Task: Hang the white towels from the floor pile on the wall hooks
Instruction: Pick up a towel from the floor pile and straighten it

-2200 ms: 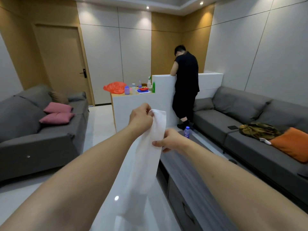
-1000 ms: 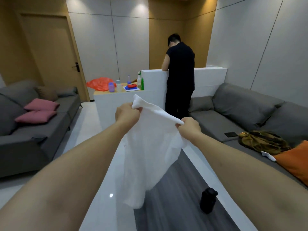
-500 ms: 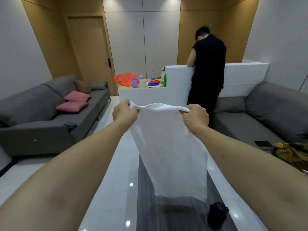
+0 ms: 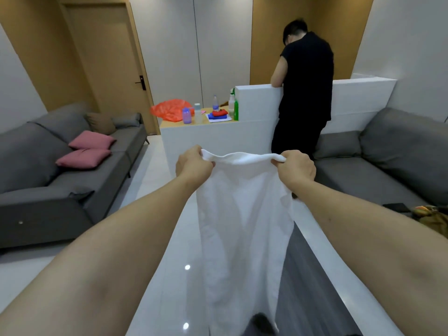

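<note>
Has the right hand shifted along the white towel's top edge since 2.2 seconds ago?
Yes. The right hand has moved rightward along the white towel, away from the left hand; the top edge is now spread between them.

Bare forearms, no sleeves, unadorned wrists

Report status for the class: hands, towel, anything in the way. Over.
Left hand and right hand each grip a top corner. White cloth towel hangs spread between them. No wall hooks in view; person in black at white counter ahead.
</note>
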### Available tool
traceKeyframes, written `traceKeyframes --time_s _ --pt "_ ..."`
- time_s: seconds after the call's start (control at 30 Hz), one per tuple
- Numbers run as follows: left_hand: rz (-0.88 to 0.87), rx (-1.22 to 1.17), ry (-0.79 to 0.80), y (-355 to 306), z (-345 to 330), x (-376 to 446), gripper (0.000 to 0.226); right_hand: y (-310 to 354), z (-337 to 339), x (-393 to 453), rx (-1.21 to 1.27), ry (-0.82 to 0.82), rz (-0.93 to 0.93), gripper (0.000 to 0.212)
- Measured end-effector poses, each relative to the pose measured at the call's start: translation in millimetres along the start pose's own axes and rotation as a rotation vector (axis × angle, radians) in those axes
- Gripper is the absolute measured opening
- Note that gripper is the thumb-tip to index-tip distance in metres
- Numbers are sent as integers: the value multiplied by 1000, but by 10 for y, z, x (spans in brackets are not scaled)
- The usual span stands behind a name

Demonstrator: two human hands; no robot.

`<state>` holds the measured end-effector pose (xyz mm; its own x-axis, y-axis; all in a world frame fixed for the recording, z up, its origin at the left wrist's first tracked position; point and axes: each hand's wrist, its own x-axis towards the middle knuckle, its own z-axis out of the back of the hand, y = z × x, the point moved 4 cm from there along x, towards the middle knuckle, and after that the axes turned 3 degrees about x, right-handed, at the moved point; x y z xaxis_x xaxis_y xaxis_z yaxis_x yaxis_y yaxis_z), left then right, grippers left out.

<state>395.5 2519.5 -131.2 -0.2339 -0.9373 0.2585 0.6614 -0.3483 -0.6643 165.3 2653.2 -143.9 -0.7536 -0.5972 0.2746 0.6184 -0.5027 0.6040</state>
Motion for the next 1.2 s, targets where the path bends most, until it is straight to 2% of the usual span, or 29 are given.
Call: traceKeyframes --time_s 0.2,0.33,0.5,0.67,0.8,0.9,1.0,1.2 --pt "-28 -50 -28 -184 172 415 16 308 206 305 -45 -71 50 22" --pt "-52 -59 -37 -262 245 338 20 285 428 268 -4 -118 102 25" --pt "2 -17 -5 -173 66 -291 22 -158 470 -132 -8 -58 143 33" --pt "140 30 54 252 -294 -1448 25 -952 265 -928 -49 109 127 34" --pt "234 175 220 724 -715 -2489 25 -1676 15 -1802 -146 302 129 11" --pt "259 277 351 1080 -1020 -3285 27 -2214 -181 -2453 -201 473 82 17" --pt "275 358 563 1446 -1293 -4079 27 -2714 -365 -3136 -218 660 22 22" --pt "289 411 905 2038 -1654 -5192 29 -3484 -602 -4292 -328 900 -120 20"
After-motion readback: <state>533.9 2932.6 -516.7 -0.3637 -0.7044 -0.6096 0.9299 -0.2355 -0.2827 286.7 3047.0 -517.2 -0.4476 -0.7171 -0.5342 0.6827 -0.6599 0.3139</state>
